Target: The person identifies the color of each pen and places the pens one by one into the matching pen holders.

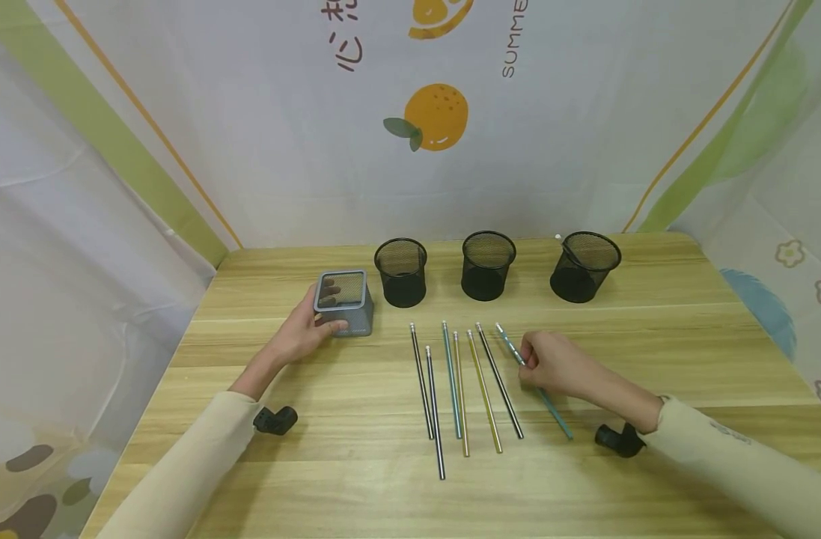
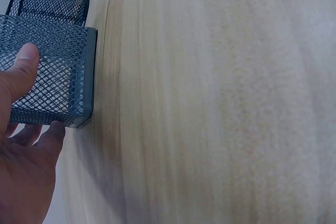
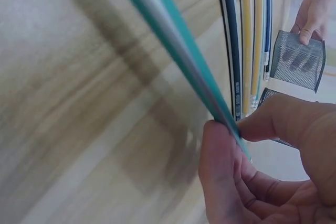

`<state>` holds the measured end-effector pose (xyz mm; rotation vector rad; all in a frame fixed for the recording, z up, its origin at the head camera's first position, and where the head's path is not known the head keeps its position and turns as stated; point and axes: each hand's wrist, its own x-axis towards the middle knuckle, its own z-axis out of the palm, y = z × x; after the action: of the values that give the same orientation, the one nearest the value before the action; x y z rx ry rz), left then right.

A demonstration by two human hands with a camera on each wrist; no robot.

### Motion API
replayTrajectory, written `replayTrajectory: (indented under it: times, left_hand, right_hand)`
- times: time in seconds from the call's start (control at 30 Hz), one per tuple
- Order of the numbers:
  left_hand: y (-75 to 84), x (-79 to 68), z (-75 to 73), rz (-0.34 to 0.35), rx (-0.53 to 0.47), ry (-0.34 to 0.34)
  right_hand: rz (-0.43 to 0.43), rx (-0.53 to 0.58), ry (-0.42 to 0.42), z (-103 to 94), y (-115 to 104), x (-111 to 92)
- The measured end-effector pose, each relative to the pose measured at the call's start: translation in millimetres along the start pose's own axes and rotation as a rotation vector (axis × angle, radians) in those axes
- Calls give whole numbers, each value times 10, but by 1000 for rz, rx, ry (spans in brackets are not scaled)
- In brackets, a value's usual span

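My left hand (image 1: 305,328) holds a grey square mesh pen holder (image 1: 353,320) at the left, thumb on the near side and fingers round the left and behind. In the left wrist view, the thumb lies across the mesh of the holder (image 2: 52,77). My right hand (image 1: 551,364) pinches a teal pencil (image 1: 554,413) between thumb and index finger. In the right wrist view, the end of the teal pencil (image 3: 173,43) stands off the table, its shadow apart from it. Left of this hand lie several pencils (image 1: 484,389) in black, yellow, teal and navy, roughly side by side.
Along the back stand three round black mesh cups: a left one (image 1: 401,281), a middle one (image 1: 487,273) and a right one (image 1: 581,273). The right cup has a pencil (image 1: 560,239) leaning in it. A patterned cloth (image 1: 302,172) hangs behind the wooden table (image 1: 316,479).
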<state>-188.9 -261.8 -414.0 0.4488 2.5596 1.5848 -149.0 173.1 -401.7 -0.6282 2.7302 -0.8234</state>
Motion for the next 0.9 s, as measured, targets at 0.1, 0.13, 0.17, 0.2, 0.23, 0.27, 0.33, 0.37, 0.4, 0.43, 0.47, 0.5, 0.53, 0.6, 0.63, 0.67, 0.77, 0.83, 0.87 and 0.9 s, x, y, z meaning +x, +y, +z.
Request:
replayTrajectory:
  times: [0.1, 0.13, 0.17, 0.2, 0.23, 0.27, 0.33, 0.37, 0.4, 0.43, 0.47, 0.5, 0.53, 0.6, 0.63, 0.67, 0.77, 0.83, 0.87, 0.9]
  left_hand:
    - [-2, -1, 3, -4, 3, 0]
    - [-3, -1, 2, -5, 4, 1]
    - [-3, -1, 2, -4, 5, 0]
    - [-3, -1, 3, -3, 5, 0]
    - [-4, 0, 2, -1, 5, -1]
    - [-4, 0, 1, 2, 4, -2]
    - [-5, 1, 0, 6, 2, -4]
    - [-4, 1, -1, 9, 2, -6]
    - [-5, 2, -1, 10, 2, -7]
    - [-6, 2, -3, 11, 1, -7]
    - [-6, 2, -3, 11, 0, -8]
    - [-6, 1, -3, 11, -1, -8]
    - [-7, 1, -3, 11, -1, -9]
    - [-10, 1, -4, 11, -1, -9]
    - [-10, 0, -5, 11, 0, -9]
    - [-11, 0, -6, 12, -1, -10]
    - [-10, -2, -6, 12, 0, -8]
    - [-8, -2, -4, 11, 1, -7]
    - [-8, -2, -3, 11, 1, -6]
    - [-8, -1, -2, 11, 2, -6]
  right_hand:
    - [-4, 1, 5, -33, 1, -7]
    - [-7, 1, 8, -43, 0, -9]
    - [-13, -1, 12, -54, 1, -10]
    - [-19, -1, 19, -65, -2, -12]
    - [-24, -2, 24, -77, -4, -13]
    - [-30, -2, 31, -90, -7, -15]
    - [-42, -1, 43, -116, -14, -19]
    - [-47, -6, 52, -129, -18, -21]
    - [-51, -6, 56, -141, -22, -22]
    - [-55, -8, 62, -152, -26, -24]
    - [-57, -11, 68, -161, -30, -26]
    - [-57, -14, 72, -170, -33, -29]
    - [-57, -14, 74, -177, -38, -31]
    - [-59, -11, 76, -190, -43, -35]
    - [-60, -12, 79, -196, -46, -36]
    - [-58, -9, 79, -202, -49, -36]
    - [-59, -8, 82, -225, -63, -36]
    - [-59, -8, 89, -241, -74, -38]
    - [-60, -8, 93, -249, -80, -41]
    - [-63, -7, 98, -255, -86, -43]
